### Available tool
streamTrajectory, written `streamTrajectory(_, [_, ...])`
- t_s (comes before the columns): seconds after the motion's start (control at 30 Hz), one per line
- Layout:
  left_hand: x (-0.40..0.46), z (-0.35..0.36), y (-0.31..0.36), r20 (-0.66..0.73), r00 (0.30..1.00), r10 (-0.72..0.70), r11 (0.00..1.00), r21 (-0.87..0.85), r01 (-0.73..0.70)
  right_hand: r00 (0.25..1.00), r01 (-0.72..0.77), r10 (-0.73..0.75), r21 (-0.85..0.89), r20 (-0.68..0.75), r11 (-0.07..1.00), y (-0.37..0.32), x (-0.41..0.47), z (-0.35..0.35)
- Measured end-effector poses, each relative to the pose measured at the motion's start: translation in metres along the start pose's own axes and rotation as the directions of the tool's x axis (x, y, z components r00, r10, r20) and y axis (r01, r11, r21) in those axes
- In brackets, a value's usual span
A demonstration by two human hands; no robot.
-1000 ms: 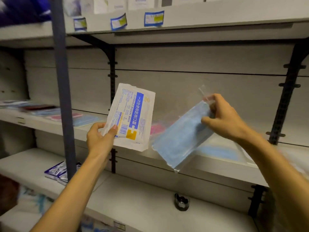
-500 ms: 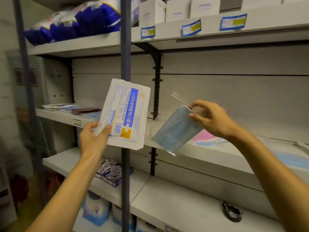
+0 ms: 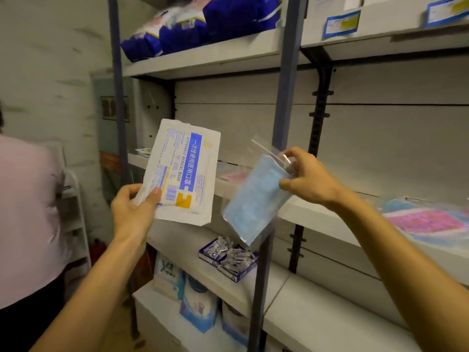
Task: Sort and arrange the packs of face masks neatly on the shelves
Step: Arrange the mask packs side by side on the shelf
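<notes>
where blue print reads "disposable medical mask", left hand (image 3: 132,212) grips white pack (image 3: 181,171).

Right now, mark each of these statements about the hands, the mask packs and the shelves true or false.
1. The left hand holds a white printed mask pack. True.
2. The right hand is empty. False: it pinches a clear bag of blue masks by its top.
3. Both packs already lie on a shelf. False: both are held in the air.
4. A pink mask pack lies on the middle shelf. True.
5. Dark blue bags sit on the top shelf. True.
</notes>
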State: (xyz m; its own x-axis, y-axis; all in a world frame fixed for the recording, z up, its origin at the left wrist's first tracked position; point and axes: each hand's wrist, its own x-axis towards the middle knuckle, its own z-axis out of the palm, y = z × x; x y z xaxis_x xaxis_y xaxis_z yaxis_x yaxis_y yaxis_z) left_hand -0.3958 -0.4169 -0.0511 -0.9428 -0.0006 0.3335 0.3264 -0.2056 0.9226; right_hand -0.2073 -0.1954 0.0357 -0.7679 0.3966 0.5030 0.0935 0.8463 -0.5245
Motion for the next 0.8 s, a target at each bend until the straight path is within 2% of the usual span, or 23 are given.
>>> streamTrajectory(0.2, [0.062, -0.015, -0.025, -0.077, 0.997, 0.014, 0.999, 0.035, -0.012, 0.999, -0.019, 0.022, 0.083, -0.038, 0.996, 0.002, 0.065, 0.056])
streamTrajectory(0.37, [0.128, -0.011, -0.044, -0.056, 0.998, 0.006, 0.999, 0.035, -0.004, 0.999, 0.015, -0.01, 0.121, -0.047, 0.992, 0.006, 0.129, 0.099])
streamTrajectory(0.53, [0.199, 0.006, -0.055, -0.052, 0.998, 0.044, 0.998, 0.041, -0.042, 0.996, 0.036, -0.015, 0.237, -0.088, 0.971, 0.012, 0.198, 0.136])
streamTrajectory(0.8, [0.286, 0.018, -0.088, -0.054, 0.998, 0.011, 1.0, 0.027, -0.009, 0.95, -0.105, 0.22, 0.437, -0.221, 0.893, 0.03, 0.287, 0.198])
